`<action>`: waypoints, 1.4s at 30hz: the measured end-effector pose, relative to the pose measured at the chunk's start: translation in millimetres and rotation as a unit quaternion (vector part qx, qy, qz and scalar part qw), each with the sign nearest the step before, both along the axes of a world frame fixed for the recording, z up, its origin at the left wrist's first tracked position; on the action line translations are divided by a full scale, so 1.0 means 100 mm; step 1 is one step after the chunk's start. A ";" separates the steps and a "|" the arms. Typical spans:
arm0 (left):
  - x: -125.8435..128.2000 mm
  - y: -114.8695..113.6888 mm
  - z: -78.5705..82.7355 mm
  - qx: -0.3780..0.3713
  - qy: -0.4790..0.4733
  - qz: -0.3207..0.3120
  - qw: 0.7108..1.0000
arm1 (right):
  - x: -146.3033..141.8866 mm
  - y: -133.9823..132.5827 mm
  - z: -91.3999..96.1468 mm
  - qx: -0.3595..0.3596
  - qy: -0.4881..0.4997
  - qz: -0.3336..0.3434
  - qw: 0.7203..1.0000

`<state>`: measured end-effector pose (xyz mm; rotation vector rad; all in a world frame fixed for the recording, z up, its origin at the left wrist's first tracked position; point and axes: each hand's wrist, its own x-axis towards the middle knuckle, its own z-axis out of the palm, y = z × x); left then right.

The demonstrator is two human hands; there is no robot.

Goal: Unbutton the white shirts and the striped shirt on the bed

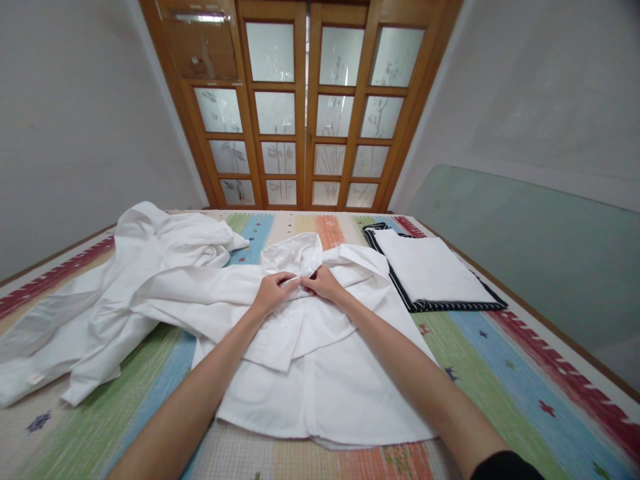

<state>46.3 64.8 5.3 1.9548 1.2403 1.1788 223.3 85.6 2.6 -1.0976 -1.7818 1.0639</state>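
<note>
Two bare forearms [420, 387] stretch over the multicoloured striped cloth [480, 340], and it's close work at their ends: left hand [274, 291] and right hand [325, 283] nearly meet, thumbs and fingers pinched narrow, both holding the collar front of the collared white fabric shirt [355, 393]. That shirt lies spread mid-cloth, hem toward the camera, collar toward the far edge. Over by the left edge sprawls a crumpled white garment [165, 237]; toward the far right corner, a neat white fabric rectangle [430, 267] tops a folded black-and-white patterned cloth [457, 307]. Beyond the far edge stand brown wooden doors with frosted panes [301, 110].
</note>
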 end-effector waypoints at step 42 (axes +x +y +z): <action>0.04 -0.07 0.00 0.037 -0.007 0.042 0.998 | -0.07 -0.03 0.07 0.125 -0.107 -0.048 0.985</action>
